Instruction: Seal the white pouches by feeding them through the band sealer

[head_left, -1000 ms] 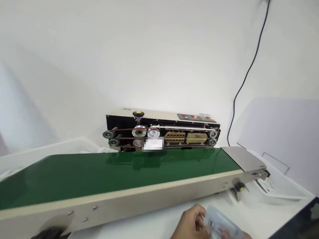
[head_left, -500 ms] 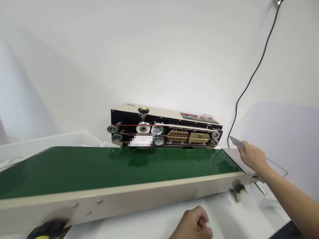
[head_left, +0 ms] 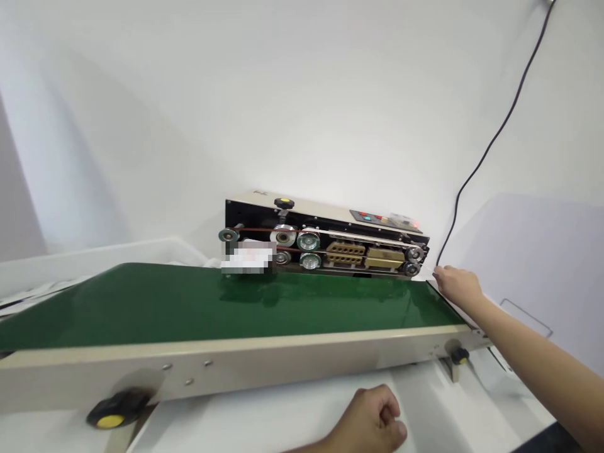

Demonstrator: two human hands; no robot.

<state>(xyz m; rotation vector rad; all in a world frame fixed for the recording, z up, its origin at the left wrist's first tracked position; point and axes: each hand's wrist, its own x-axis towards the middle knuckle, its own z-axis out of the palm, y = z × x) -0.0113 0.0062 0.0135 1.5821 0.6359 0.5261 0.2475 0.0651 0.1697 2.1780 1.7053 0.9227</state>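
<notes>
My right hand (head_left: pixel 457 287) is at the right end of a band sealer (head_left: pixel 325 217), beside its end rollers. Its fingers pinch a small flat bag (head_left: pixel 427 269), seen almost edge-on as a thin pale line toward the rollers; most of it is hidden. My left hand (head_left: pixel 374 418) is curled in a loose fist in front of the conveyor frame, with nothing visible in it. A white packet (head_left: pixel 250 256), blurred by pixels, stands at the sealer's left rollers, above the green conveyor belt (head_left: pixel 179 311).
Black knobs with yellow caps sit on the sealer (head_left: pixel 284 202) and along the conveyor's front (head_left: pixel 117 409). A black cable (head_left: pixel 491 141) hangs down the wall at the right. A white bin (head_left: pixel 141 251) is behind the belt's left end. A thin wire frame (head_left: pixel 526 314) stands beyond my right forearm.
My right hand has brought the bag left to the sealer's end rollers. The white packet has shifted left along the sealer. My left hand stays curled. The view has shifted slightly.
</notes>
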